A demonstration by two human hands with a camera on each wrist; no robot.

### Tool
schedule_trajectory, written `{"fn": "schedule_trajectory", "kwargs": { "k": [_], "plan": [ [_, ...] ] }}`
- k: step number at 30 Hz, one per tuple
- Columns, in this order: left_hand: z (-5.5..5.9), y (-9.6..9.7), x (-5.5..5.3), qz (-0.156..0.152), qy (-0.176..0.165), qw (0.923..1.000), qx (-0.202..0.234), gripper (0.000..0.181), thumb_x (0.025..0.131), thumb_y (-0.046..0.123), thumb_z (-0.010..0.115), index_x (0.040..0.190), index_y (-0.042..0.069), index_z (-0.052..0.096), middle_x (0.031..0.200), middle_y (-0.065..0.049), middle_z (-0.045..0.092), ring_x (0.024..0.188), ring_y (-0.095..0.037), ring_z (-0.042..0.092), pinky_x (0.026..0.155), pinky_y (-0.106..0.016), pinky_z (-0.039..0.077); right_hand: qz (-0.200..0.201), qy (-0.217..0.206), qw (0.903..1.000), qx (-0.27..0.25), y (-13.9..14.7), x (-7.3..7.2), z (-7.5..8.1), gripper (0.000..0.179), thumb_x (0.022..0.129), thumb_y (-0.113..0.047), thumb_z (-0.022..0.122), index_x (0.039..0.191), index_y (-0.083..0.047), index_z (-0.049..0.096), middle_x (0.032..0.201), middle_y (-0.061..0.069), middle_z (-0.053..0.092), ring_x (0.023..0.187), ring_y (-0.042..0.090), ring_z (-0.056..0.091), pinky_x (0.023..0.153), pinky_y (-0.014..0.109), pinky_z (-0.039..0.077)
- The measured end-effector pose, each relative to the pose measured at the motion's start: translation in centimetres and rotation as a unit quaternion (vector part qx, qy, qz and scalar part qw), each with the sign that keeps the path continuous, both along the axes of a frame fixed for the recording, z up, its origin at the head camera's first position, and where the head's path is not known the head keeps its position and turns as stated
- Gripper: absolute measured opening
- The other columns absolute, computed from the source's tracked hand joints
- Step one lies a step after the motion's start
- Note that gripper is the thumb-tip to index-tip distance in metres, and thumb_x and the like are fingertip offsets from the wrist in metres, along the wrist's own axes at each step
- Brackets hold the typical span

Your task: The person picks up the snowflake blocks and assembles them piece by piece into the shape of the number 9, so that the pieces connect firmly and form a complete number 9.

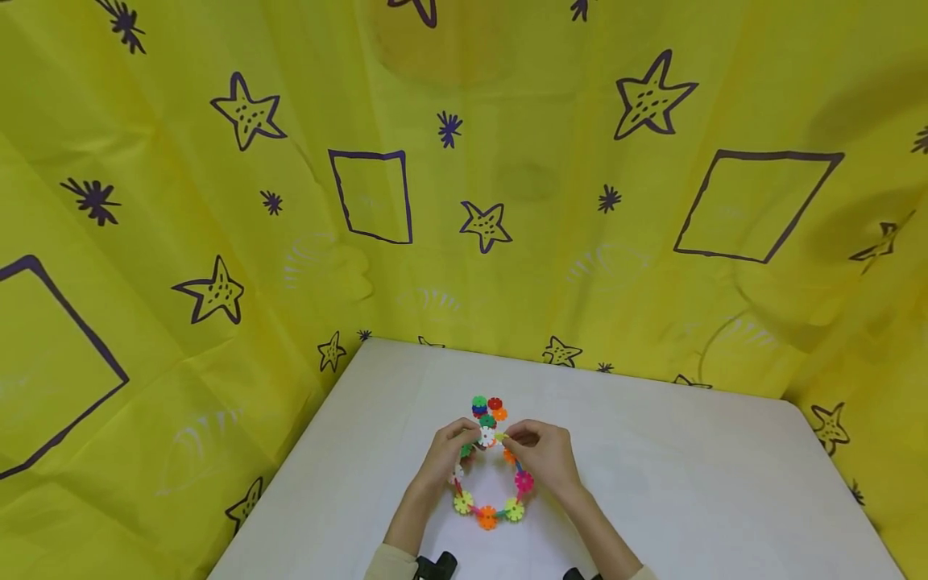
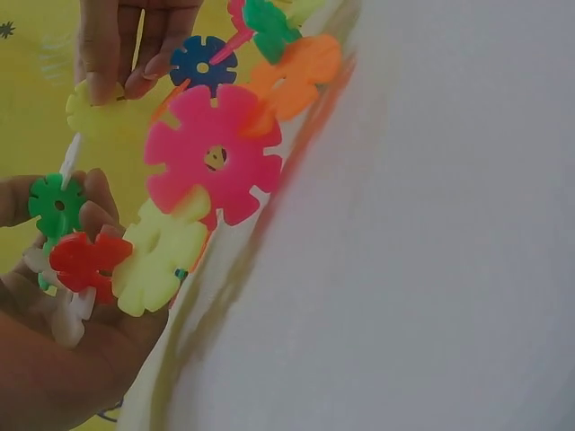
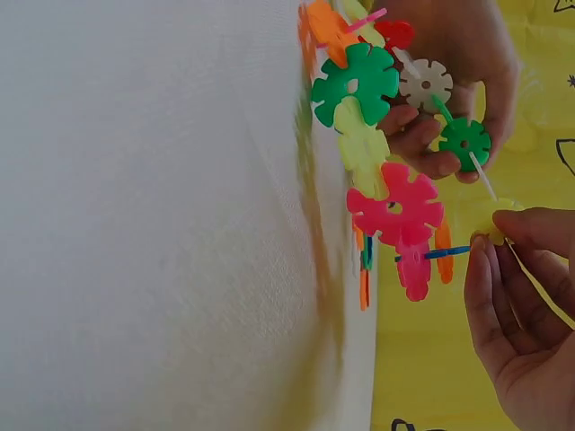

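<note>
Both hands hold a ring of notched plastic snowflake discs, slotted together edge to face in several colors. In the head view the left hand [image 1: 438,461] grips the ring's upper left, by a white disc [image 1: 486,437]. The right hand [image 1: 548,457] pinches a yellow disc [image 3: 494,221] between thumb and fingers at the upper right, and a white disc seen edge-on joins it to a green disc [image 3: 464,144] by the left fingertips. An orange disc [image 1: 487,518] and a pink disc [image 1: 524,482] belong to the lower, nearer side of the ring. The left palm is partly hidden by discs.
Just beyond the hands on the white table [image 1: 674,483] lie several loose discs, among them a red disc [image 1: 495,403] and a light green disc [image 1: 479,401]. A yellow curtain [image 1: 544,282] with drawn stars hangs behind the table and along its sides.
</note>
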State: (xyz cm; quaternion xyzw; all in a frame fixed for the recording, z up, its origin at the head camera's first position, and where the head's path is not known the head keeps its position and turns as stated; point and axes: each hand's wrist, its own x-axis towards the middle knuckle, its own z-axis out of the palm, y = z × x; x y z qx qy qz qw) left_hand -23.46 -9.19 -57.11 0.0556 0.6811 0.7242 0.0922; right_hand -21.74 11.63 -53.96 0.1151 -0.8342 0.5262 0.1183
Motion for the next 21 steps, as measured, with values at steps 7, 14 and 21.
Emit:
{"fn": "schedule_trajectory", "kwargs": {
  "k": [7,14,21],
  "plan": [
    [0.0,0.2,0.0,0.006,-0.001,0.9999,0.010,0.027,0.102,0.026,0.064,0.105,-0.001,0.067,0.087,-0.005,0.068,0.073,-0.018,0.053,0.063,-0.027,0.045,0.002,0.046,0.9989,-0.010,-0.4,0.4,-0.6,0.014,0.081,-0.002,0.088,0.084,-0.012,0.080,0.077,-0.007,0.074,0.066,0.007,0.069,0.064,0.023,0.058],
    [0.0,0.4,0.0,0.004,-0.014,0.9998,0.013,0.024,0.100,0.027,0.066,0.098,0.003,0.064,0.086,-0.005,0.067,0.074,-0.019,0.053,0.063,-0.027,0.044,0.001,0.144,0.9895,0.004,-0.9,0.4,-1.1,0.020,0.075,0.007,0.090,0.082,-0.009,0.081,0.079,-0.004,0.076,0.067,0.007,0.071,0.062,0.021,0.058],
    [-0.2,0.5,0.3,0.002,-0.014,0.9998,0.017,0.022,0.101,0.024,0.064,0.097,0.002,0.062,0.088,-0.009,0.065,0.073,-0.020,0.054,0.062,-0.027,0.045,-0.004,0.177,0.9843,0.003,-0.9,0.4,-1.6,0.020,0.072,0.009,0.090,0.080,-0.007,0.082,0.075,-0.004,0.075,0.065,0.005,0.070,0.060,0.017,0.056]
  ]
}}
